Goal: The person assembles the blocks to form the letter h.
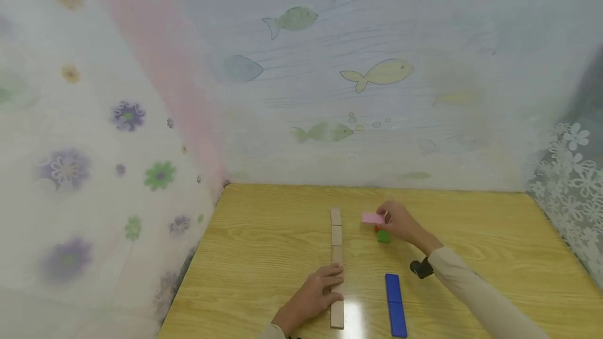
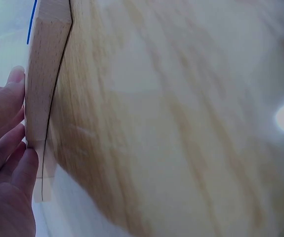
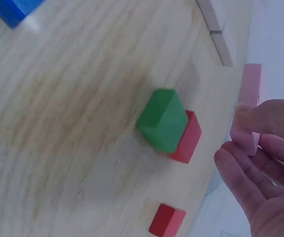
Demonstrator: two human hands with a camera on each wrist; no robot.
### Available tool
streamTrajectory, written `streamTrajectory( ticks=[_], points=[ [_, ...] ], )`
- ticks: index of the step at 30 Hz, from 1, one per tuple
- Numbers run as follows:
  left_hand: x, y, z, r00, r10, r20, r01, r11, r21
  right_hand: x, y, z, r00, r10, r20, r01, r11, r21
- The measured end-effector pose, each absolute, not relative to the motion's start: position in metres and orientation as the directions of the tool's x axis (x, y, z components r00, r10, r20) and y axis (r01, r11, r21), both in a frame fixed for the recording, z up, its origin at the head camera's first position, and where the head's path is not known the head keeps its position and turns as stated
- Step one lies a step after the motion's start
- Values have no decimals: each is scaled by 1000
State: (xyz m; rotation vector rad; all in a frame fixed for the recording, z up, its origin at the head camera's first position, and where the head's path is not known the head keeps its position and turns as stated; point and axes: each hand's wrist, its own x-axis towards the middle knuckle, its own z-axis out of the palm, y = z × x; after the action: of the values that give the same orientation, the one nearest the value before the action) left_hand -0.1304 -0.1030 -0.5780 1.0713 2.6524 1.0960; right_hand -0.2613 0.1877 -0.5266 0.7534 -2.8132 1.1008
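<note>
A straight row of pale wooden blocks (image 1: 336,235) runs front to back on the table. My left hand (image 1: 314,293) lies over the near half of the row. In the left wrist view, fingertips (image 2: 16,75) touch the side of a wooden block (image 2: 45,74). Thumb and fingers of my right hand (image 1: 400,224) pinch a pink block (image 1: 371,218), raised over the table right of the row's far end. Close below it sit a green block (image 3: 162,121) and a red block (image 3: 187,138) against it. Another small red block (image 3: 167,220) stands apart from them.
Two flat blue blocks (image 1: 395,305) lie end to end on the wood-grain table (image 1: 264,224), right of the wooden row. A black device (image 1: 421,268) sits by my right wrist. Walls with painted fish (image 1: 330,131) and flowers border the table.
</note>
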Motion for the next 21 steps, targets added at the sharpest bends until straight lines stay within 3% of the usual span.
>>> streamTrajectory(
  ticks=[21],
  points=[
    [-132,-102,-581,-755,626,194,576,492,653,-226,176,-522,-858,-476,196,-472,577,-667]
  ],
)
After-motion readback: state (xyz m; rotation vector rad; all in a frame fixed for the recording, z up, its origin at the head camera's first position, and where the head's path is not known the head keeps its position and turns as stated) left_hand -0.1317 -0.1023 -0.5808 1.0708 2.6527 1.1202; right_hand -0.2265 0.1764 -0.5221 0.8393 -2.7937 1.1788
